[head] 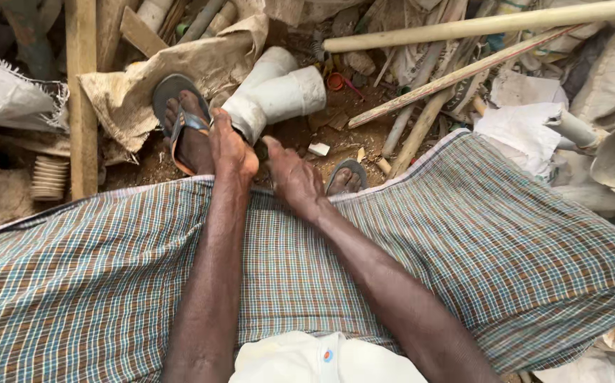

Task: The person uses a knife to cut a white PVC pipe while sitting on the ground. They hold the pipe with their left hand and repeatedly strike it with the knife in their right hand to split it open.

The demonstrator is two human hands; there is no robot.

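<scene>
A white plastic pipe fitting [279,92] with a branch lies on the dirt between my feet. My left hand [231,145] reaches down and rests against its near end; the fingers are hidden behind the hand. My right hand [293,176] hangs just right of it, fingers curled downward near the ground, and what it holds, if anything, is hidden. My left foot in a sandal [183,124] is beside the fitting, my right foot [344,177] peeks out from the checked cloth [463,234] over my knees.
Long sticks and a pale pipe [478,27] lie at the upper right. A wooden plank [82,92] stands at the left, with sacks [208,60], a ribbed hose piece [49,177] and white sheets [527,124] scattered around.
</scene>
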